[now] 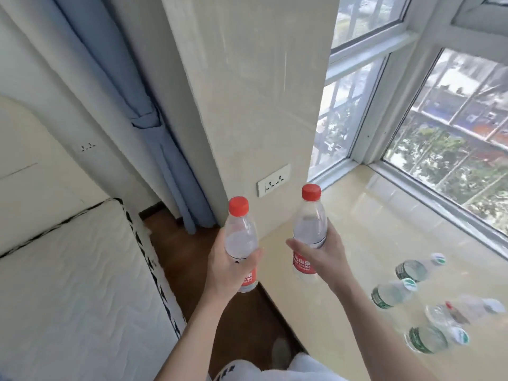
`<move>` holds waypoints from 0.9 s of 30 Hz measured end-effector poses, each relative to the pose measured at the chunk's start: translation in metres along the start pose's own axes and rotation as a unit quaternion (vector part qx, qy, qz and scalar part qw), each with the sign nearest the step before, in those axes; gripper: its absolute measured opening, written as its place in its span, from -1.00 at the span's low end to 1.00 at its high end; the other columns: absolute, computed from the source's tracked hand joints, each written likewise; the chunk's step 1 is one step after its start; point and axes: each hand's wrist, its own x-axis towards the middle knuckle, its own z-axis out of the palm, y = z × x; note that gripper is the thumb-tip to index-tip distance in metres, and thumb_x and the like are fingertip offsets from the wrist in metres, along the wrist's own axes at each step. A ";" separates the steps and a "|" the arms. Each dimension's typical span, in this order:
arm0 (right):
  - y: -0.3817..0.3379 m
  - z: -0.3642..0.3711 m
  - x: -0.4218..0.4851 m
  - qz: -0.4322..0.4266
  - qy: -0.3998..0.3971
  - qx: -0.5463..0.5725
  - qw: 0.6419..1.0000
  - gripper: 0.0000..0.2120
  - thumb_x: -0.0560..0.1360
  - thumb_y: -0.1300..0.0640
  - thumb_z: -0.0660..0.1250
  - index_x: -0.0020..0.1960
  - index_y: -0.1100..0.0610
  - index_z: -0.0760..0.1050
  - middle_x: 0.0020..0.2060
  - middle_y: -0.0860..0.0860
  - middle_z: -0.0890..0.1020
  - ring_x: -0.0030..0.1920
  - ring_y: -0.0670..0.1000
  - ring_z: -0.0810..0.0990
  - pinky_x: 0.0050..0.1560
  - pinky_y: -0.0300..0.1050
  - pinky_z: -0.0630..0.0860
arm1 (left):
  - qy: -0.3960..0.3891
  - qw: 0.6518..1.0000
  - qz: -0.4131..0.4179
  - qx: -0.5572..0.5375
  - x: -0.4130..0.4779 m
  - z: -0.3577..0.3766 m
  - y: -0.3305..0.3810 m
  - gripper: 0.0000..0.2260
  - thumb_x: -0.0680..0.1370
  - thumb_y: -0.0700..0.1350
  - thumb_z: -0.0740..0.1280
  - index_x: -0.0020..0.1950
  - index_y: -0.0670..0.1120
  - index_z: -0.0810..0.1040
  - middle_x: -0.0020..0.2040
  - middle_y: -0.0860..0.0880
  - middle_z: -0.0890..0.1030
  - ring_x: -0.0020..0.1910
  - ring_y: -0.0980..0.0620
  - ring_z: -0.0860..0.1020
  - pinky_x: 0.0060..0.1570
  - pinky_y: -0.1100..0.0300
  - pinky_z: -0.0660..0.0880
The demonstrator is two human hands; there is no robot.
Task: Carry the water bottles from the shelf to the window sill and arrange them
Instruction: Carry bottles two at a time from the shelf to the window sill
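Gripping one red-capped bottle (241,243) upright, the left hand (229,266) hangs over the dark floor (187,259) beside the mattress (82,284). The right hand (323,255) is closed around a second red-capped bottle (310,229), held upright above the near edge of the window sill (384,215). Four more bottles (393,292) stand clustered on the sill to the right, near the window (453,133).

Clear plastic bottles (241,237), glossy polished sill (384,229), quilted cloth mattress (82,284).
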 end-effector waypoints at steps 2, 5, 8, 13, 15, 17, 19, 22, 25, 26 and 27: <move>0.001 -0.013 0.016 0.007 0.037 0.005 0.999 -0.55 0.24 -0.09 0.61 0.04 -0.23 0.49 -0.10 -0.13 0.67 -0.09 -0.13 0.68 -0.19 -0.26 0.60 | -0.041 0.999 0.007 0.006 0.027 0.019 0.000 -0.45 0.29 0.19 0.52 0.25 0.34 0.44 0.10 0.22 0.60 0.19 0.13 0.56 0.19 0.26 0.51; 0.005 -0.034 0.027 0.020 0.101 0.009 0.995 -0.56 0.23 -0.07 0.61 0.02 -0.22 0.49 -0.12 -0.11 0.64 -0.12 -0.14 0.65 -0.16 -0.24 0.59 | -0.093 0.995 0.026 0.028 0.059 0.050 0.002 -0.47 0.27 0.24 0.51 0.18 0.46 0.40 0.10 0.28 0.57 0.18 0.19 0.54 0.17 0.27 0.46; 0.010 -0.054 0.029 0.046 0.164 0.015 0.985 -0.53 0.22 -0.08 0.62 0.02 -0.10 0.48 -0.10 0.04 0.62 -0.07 0.06 0.64 -0.05 0.06 0.62 | -0.148 0.988 0.040 0.035 0.084 0.084 0.003 -0.49 0.26 0.25 0.51 0.13 0.50 0.39 0.09 0.36 0.54 0.16 0.30 0.51 0.10 0.31 0.41; 0.022 -0.074 0.024 0.083 0.283 0.034 0.955 -0.44 0.17 -0.14 0.60 0.04 -0.04 0.41 -0.15 -0.03 0.59 -0.08 0.09 0.60 -0.05 0.08 0.60 | -0.247 0.968 0.038 0.035 0.115 0.134 -0.002 -0.44 0.27 0.29 0.54 0.22 0.33 0.44 0.16 0.36 0.54 0.23 0.33 0.48 0.24 0.18 0.42; 0.028 -0.078 0.024 0.093 0.318 0.046 0.943 -0.46 0.17 -0.14 0.59 0.05 -0.13 0.42 -0.13 -0.12 0.60 -0.09 -0.01 0.62 -0.03 -0.02 0.60 | -0.281 0.958 0.037 0.034 0.128 0.152 -0.005 -0.41 0.26 0.26 0.56 0.24 0.24 0.47 0.16 0.30 0.57 0.24 0.25 0.51 0.27 0.12 0.43; 0.033 -0.079 0.026 0.104 0.342 0.051 0.932 -0.50 0.19 -0.13 0.60 0.03 -0.19 0.44 -0.11 -0.13 0.62 -0.07 -0.04 0.63 -0.01 -0.04 0.60 | -0.321 0.946 0.037 0.019 0.140 0.167 -0.007 -0.46 0.27 0.19 0.58 0.20 0.25 0.49 0.12 0.25 0.60 0.19 0.22 0.55 0.16 0.28 0.47; 0.039 -0.079 0.029 0.120 0.362 0.058 0.923 -0.49 0.19 -0.10 0.61 0.05 -0.20 0.46 -0.06 -0.05 0.65 0.00 0.05 0.64 0.06 0.09 0.61 | -0.354 0.935 0.027 0.006 0.151 0.182 -0.010 -0.51 0.27 0.13 0.58 0.15 0.29 0.52 0.07 0.24 0.63 0.11 0.21 0.60 0.02 0.42 0.47; 0.052 -0.079 0.042 0.135 0.400 0.063 0.904 -0.48 0.16 -0.11 0.60 0.05 -0.23 0.47 -0.05 -0.08 0.66 0.02 0.05 0.64 0.09 0.14 0.62 | -0.386 0.922 0.010 -0.013 0.169 0.204 -0.019 -0.54 0.28 0.08 0.57 0.13 0.27 0.54 0.02 0.24 0.65 0.02 0.23 0.62 -0.06 0.45 0.48; 0.069 -0.083 0.057 0.150 0.431 0.064 0.887 -0.49 0.16 -0.11 0.60 0.04 -0.23 0.46 -0.07 -0.08 0.66 -0.01 0.02 0.65 0.07 0.09 0.61 | -0.414 0.910 0.000 -0.007 0.182 0.227 -0.032 -0.55 0.31 -0.01 0.59 0.13 0.19 0.53 -0.04 0.25 0.64 -0.04 0.24 0.62 -0.10 0.45 0.49; 0.076 -0.084 0.062 0.153 0.440 0.063 0.883 -0.48 0.16 -0.11 0.60 0.04 -0.21 0.46 -0.06 -0.05 0.66 -0.01 0.02 0.65 0.06 0.07 0.61 | -0.420 0.907 -0.003 -0.004 0.185 0.233 -0.038 -0.55 0.32 -0.03 0.59 0.14 0.16 0.53 -0.04 0.27 0.64 -0.05 0.26 0.62 -0.10 0.46 0.48; 0.084 -0.086 0.068 0.159 0.449 0.059 0.877 -0.49 0.17 -0.12 0.60 0.03 -0.20 0.45 -0.07 -0.05 0.66 -0.02 0.02 0.65 0.04 0.04 0.61 | -0.423 0.906 -0.004 -0.001 0.189 0.241 -0.046 -0.55 0.32 -0.03 0.60 0.14 0.14 0.53 -0.05 0.28 0.63 -0.05 0.28 0.61 -0.11 0.48 0.47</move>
